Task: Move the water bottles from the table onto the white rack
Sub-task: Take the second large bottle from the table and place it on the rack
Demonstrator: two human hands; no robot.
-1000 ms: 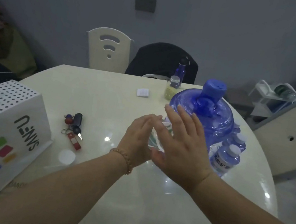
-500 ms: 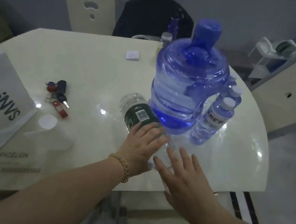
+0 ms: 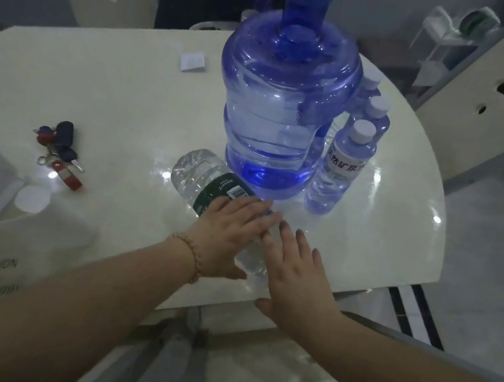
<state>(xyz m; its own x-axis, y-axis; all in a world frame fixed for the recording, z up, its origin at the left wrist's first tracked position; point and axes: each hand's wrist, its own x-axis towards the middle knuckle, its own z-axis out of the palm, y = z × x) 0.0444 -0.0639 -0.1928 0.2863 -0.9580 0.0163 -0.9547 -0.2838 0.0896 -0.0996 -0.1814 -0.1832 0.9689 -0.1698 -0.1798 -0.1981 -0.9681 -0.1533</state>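
A clear bottle [image 3: 209, 180] with a green label lies on its side on the table [image 3: 126, 98], near the front edge, its base pointing away toward the big blue jug [image 3: 285, 107]. The left hand [image 3: 230, 237] rests flat on top of it, fingers straight across the label and the near half rather than curled round. The neck end shows as a glint between the two hands; I can't make out the cap. The right hand [image 3: 299, 277] is just beside, fingers straight and spread, its fingertips [image 3: 284, 227] meeting the left hand's over the bottle; whether the palm touches the bottle I can't tell.

Three small bottles [image 3: 344, 162] stand upright in a row against the jug's right side. Keys [image 3: 59, 150] lie well off to the left. The white rack [image 3: 447, 33] stands beyond the table's far right corner, well apart from the hands.
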